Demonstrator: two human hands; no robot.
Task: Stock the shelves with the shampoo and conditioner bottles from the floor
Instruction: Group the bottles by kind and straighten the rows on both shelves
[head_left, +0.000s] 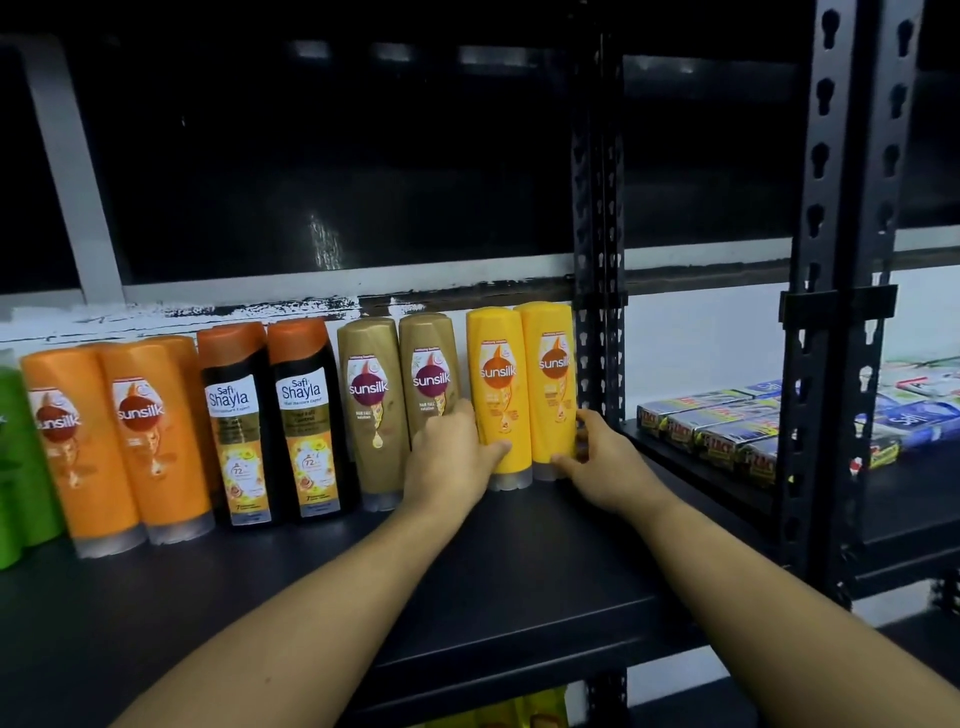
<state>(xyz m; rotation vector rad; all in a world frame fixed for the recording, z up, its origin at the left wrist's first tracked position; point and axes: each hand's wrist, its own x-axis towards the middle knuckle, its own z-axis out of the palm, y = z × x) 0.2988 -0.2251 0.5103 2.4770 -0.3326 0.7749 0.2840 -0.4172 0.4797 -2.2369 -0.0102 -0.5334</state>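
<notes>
Two yellow Sunsilk bottles stand cap-down at the right end of the black shelf (519, 597). My left hand (449, 462) grips the left yellow bottle (496, 395) low down, thumb across its front. My right hand (602, 462) grips the right yellow bottle (550, 384) near its base, fingers behind it. To their left stand two gold Sunsilk bottles (371, 405), two black Safi Shayla bottles (304, 421), orange Sunsilk bottles (140, 436) and a green bottle (15, 467) at the frame's left edge.
A black perforated upright (597, 312) stands just right of the yellow bottles, and a thicker post (831, 312) rises nearer me. Boxed soaps (727, 431) lie on the neighbouring shelf at right. More yellow items (519, 717) show on the shelf below.
</notes>
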